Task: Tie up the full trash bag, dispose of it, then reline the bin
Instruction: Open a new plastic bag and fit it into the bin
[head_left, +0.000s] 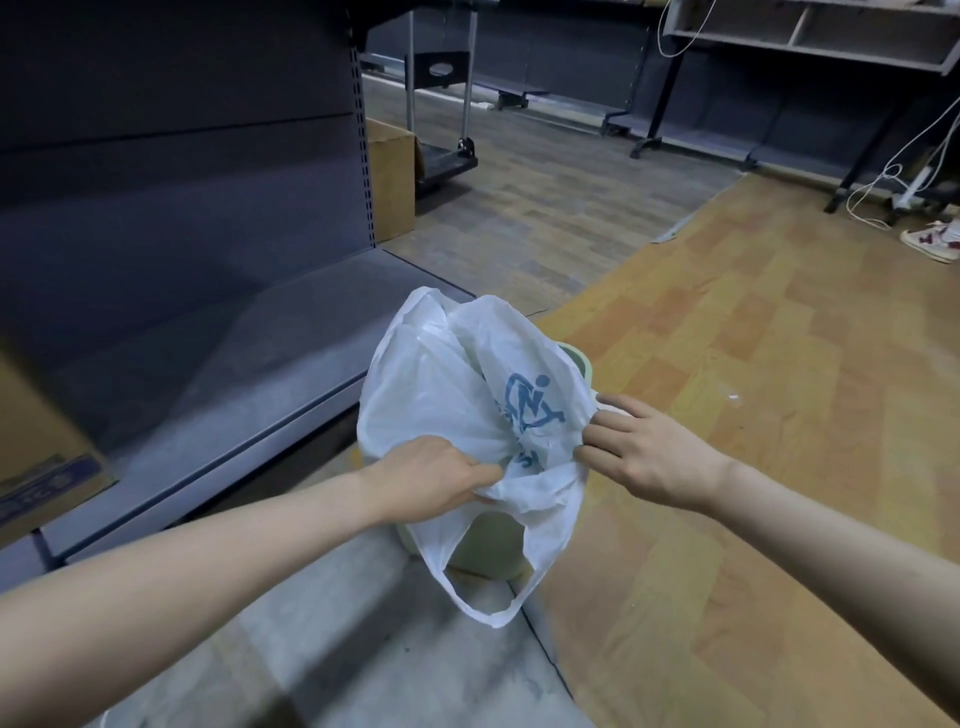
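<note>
A white plastic trash bag with a blue logo sits in a pale green bin on the floor at the frame's centre. My left hand grips the bunched plastic on the bag's left side near its mouth. My right hand pinches the plastic on the right side. One bag handle loop hangs down over the bin's front. Most of the bin is hidden by the bag; only part of its rim and front wall show.
A dark grey shelving unit with a low base shelf stands to the left. Cardboard boxes sit behind it and at the left edge. A trolley is further back. Desk legs, white cables and a shoe lie at the right.
</note>
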